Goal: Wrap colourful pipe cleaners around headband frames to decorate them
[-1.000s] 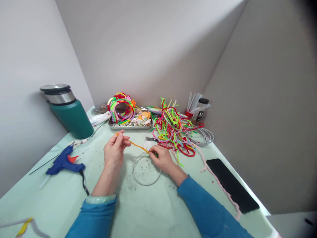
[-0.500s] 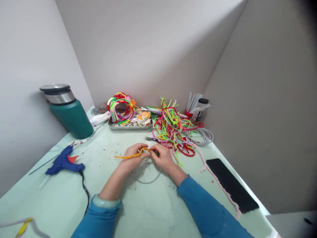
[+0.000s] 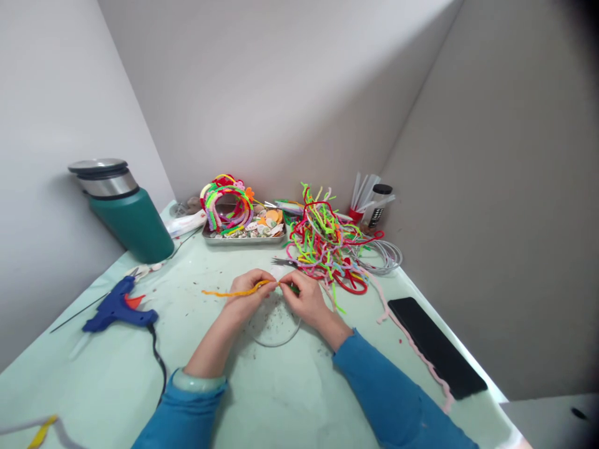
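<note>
An orange pipe cleaner (image 3: 238, 293) runs across my left hand (image 3: 247, 299), its loose end sticking out to the left. Thumb and fingertips of that hand are pinched on it. My right hand (image 3: 306, 299) is closed too, its fingertips meeting the left ones at the pipe cleaner's other end. Something dark green (image 3: 294, 289) shows beneath the right fingers. Below both hands curves a thin grey hoop (image 3: 276, 345); its upper part is hidden by them. Just behind lie scissors (image 3: 283, 262), partly covered by the heap of coloured pipe cleaners (image 3: 322, 237).
A blue glue gun (image 3: 120, 305) with its cord and a green bottle (image 3: 131, 218) stand left. At the back is a metal tray (image 3: 246, 241) with wrapped headbands (image 3: 227, 206). To the right are coiled grey wire (image 3: 388, 255), a black phone (image 3: 435, 346) and a pink strand (image 3: 416, 349).
The orange pipe cleaner has straightened and its loose end reaches further left. The raised loop between my fingertips has flattened. My hands stay in nearly the same place.
</note>
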`<state>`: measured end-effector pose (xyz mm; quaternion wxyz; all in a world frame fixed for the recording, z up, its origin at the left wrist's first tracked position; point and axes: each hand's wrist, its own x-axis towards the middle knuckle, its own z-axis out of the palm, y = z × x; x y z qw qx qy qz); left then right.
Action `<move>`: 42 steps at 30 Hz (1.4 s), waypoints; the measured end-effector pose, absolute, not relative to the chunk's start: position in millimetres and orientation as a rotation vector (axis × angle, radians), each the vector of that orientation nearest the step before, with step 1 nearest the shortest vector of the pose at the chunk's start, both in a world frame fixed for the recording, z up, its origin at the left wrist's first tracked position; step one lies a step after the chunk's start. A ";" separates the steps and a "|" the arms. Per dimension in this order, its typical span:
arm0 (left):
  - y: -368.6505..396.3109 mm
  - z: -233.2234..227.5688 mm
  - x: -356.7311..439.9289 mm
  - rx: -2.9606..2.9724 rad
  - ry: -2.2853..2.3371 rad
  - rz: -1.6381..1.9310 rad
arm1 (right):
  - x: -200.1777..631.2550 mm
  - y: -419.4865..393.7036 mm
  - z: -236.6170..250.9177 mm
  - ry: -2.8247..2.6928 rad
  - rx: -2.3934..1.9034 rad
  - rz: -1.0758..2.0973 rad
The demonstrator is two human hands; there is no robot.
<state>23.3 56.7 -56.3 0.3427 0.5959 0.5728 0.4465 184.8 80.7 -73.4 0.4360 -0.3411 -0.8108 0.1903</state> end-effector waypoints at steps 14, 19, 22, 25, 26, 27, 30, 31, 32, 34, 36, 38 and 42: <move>54.7 -50.7 24.3 1.469 1.465 1.138 | 187.4 79.0 -71.1 -2.129 -0.821 0.465; 53.9 -48.8 27.8 1.319 1.490 1.136 | 187.6 78.6 -71.6 -2.152 -0.783 0.479; 52.9 -49.0 29.4 1.186 1.437 1.143 | 188.0 77.9 -70.8 -2.166 -0.756 0.491; 52.5 -50.5 29.6 1.095 1.401 1.146 | 188.6 77.1 -69.8 -2.169 -0.743 0.512; 52.7 -51.3 29.5 1.085 1.402 1.141 | 188.7 77.0 -69.6 -2.165 -0.746 0.518; 52.9 -52.1 29.3 1.080 1.407 1.138 | 188.8 77.0 -69.5 -2.161 -0.752 0.524; 54.0 -54.4 29.1 1.087 1.417 1.128 | 188.3 77.4 -69.9 -2.152 -0.787 0.539; 54.3 -54.8 29.2 1.090 1.421 1.123 | 188.0 77.6 -70.2 -2.152 -0.799 0.544; 54.5 -55.0 29.3 1.092 1.430 1.118 | 187.7 77.8 -70.6 -2.153 -0.812 0.548; 54.6 -54.7 29.7 1.090 1.446 1.115 | 187.2 77.9 -71.4 -2.159 -0.839 0.553; 54.2 -53.5 30.2 1.085 1.453 1.121 | 186.7 77.7 -71.9 -2.172 -0.863 0.553; 53.6 -51.6 30.8 1.084 1.451 1.124 | 186.5 77.3 -72.0 -2.188 -0.879 0.553; 52.3 -47.2 32.3 1.088 1.447 1.121 | 186.4 76.6 -71.2 -2.204 -0.891 0.564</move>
